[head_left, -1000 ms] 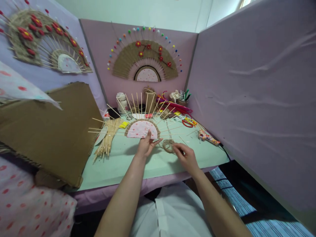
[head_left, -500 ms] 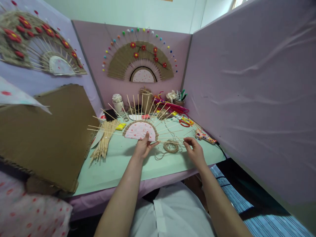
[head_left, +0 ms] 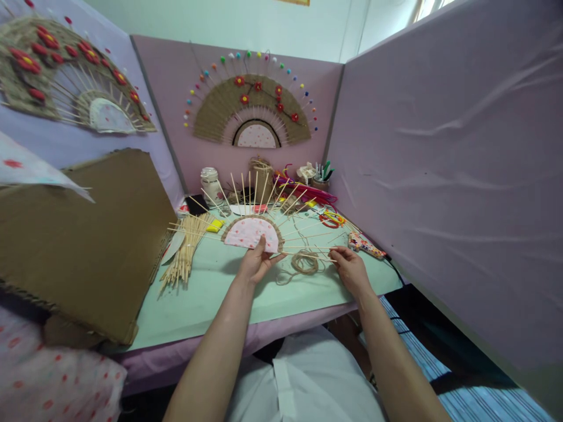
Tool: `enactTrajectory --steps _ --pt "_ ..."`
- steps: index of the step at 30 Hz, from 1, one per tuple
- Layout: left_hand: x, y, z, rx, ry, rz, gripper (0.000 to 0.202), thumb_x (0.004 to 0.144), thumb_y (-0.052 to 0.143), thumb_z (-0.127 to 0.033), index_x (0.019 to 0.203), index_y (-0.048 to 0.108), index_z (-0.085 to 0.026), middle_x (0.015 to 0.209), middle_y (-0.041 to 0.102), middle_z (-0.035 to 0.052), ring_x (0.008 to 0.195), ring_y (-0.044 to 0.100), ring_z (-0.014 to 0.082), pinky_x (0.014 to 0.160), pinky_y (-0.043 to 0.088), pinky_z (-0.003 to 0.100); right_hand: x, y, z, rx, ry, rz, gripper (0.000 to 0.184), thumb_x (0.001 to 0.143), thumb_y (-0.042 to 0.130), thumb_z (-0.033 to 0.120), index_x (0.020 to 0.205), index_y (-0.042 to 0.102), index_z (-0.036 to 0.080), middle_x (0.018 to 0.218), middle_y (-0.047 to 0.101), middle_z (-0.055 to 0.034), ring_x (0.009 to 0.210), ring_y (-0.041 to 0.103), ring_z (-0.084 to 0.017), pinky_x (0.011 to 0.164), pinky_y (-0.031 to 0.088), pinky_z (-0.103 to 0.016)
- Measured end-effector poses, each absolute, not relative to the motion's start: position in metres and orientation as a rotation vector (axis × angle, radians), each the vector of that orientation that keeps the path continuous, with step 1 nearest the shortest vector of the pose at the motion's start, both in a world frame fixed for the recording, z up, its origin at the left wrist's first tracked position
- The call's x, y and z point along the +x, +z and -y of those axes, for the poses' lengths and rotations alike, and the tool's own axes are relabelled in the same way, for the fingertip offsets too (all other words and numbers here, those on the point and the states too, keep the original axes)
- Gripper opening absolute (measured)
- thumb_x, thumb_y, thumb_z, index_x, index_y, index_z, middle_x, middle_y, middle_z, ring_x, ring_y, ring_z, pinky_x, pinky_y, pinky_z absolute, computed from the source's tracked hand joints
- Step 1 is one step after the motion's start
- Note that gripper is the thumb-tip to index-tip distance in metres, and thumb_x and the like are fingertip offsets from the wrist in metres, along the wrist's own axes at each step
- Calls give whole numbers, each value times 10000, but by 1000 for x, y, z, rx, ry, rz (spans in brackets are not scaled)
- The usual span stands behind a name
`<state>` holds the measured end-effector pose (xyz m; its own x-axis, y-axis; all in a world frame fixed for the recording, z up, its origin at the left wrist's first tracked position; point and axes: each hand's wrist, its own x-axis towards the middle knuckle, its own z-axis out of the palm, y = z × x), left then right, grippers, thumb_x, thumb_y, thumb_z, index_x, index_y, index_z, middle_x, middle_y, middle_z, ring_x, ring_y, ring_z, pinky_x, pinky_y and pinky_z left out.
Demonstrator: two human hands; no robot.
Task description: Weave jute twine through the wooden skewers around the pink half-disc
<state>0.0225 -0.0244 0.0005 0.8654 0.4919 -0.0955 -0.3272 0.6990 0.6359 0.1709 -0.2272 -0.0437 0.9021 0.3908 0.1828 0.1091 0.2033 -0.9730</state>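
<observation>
A half-round fan frame of thin pale wooden sticks and pink spotted fabric (head_left: 248, 230) is held over the middle of a pale green cloth-covered table (head_left: 211, 310). To its right, a round coil of brown twine (head_left: 305, 272) is laid; farther right, a floral-patterned glue gun (head_left: 366, 245) is placed beside the purple fabric partition (head_left: 440, 164). A long bundle of pale wooden sticks (head_left: 185, 252) is set left of the frame, between it and a large brown cardboard sheet (head_left: 83, 234). Behind, a pale cylindrical jar (head_left: 212, 186) is stood.
</observation>
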Motion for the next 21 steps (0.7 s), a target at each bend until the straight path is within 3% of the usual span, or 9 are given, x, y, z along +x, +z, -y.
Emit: enactTrajectory --steps 6,14,21 --pt "8 9 41 640 350 -228 298 827 540 -365 987 585 -117 942 685 114 903 642 209 857 496 460 173 -13 196 -1533 10 653 197 634 680 335 739 662 170 733 656 -42 679 566 -163 654 437 -295" --pt "-4 14 63 587 234 -188 349 828 539 -372 1069 557 -122 994 668 117 957 623 228 871 487 472 170 -7 122 -1374 -42 700 149 672 616 307 740 633 176 747 649 -36 715 576 -173 703 447 -315" --pt "3 18 45 572 289 -281 126 809 589 -226 895 580 -134 775 665 32 700 634 118 743 553 314 183 -14 106 -1365 -113 610 183 672 598 326 759 623 167 745 638 -34 720 561 -168 717 438 -314"
